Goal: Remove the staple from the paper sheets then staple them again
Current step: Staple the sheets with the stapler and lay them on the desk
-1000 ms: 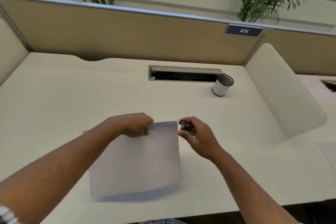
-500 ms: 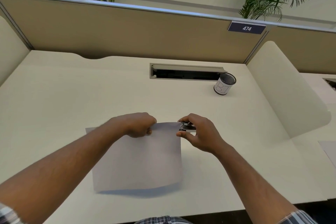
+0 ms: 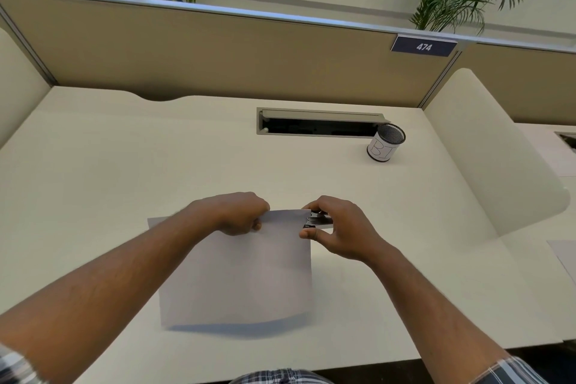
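1. Your left hand (image 3: 237, 213) is curled, fingers pinching the far edge of the paper sheets (image 3: 243, 271). The sheets are plain white and matte, with no print readable on the face you see; they hang toward you from the hand, the near edge lifted and casting a shadow on the desk (image 3: 124, 171).
2. Desk under both hands: smooth cream laminate with a rounded notch in the far edge, beyond your left hand.
3. Just right of your left hand, the far right corner of the sheets sits in the mouth of the stapler (image 3: 318, 221). Stapler: small, shiny metal with dark parts; no brand legible.
4. Your right hand (image 3: 339, 227) is clamped round the stapler, fingers over the top and thumb beneath it, against the right edge of the sheets.
5. Beyond your right hand: a grey rectangular cable slot (image 3: 318, 123) set in the desk, flap raised, dark inside.
6. Further right, touching the slot's end: a black mesh cup (image 3: 385, 143) wrapped in white paper, hand-lettered "BI".
7. On the tan fabric partition (image 3: 218, 53) above it: dark blue plate (image 3: 423, 46), white digits "474".
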